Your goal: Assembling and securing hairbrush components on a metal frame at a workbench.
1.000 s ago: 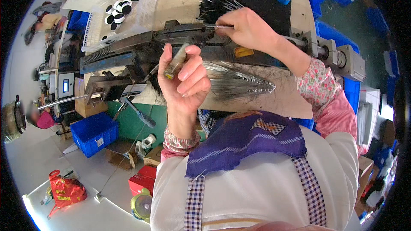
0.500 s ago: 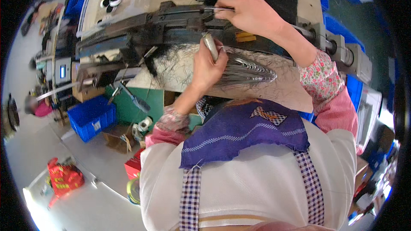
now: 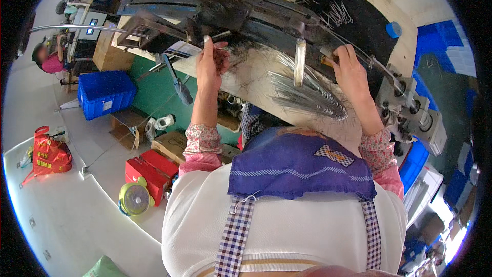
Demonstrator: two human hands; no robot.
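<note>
My left hand (image 3: 209,66) is at the left part of a long dark metal machine (image 3: 261,18), thumb up and fingers curled beside a short rod; whatever they grip is hidden. Farther right, my right hand (image 3: 352,72) has its fingers bent and pressed together at the machine's near edge, next to a small yellow patch (image 3: 326,61). I cannot make out what is in them. Between the hands, a lever handle (image 3: 300,64) wrapped in pale material points toward me, untouched. Below it, a bundle of thin bent metal wires (image 3: 312,95) lies on the worktop.
More wires (image 3: 338,13) lie on a black cloth (image 3: 366,25) behind the machine, near a blue round cap (image 3: 393,30). Metal cylinders (image 3: 410,100) stick out at the right end. Pliers-like blue handles (image 3: 179,90) hang at the front left. A blue crate (image 3: 106,95) stands on the floor.
My left hand has let go of the lever handle and moved left. My right hand has come down and right from the machine's top, where it held a thin metal piece. The view has shifted.
</note>
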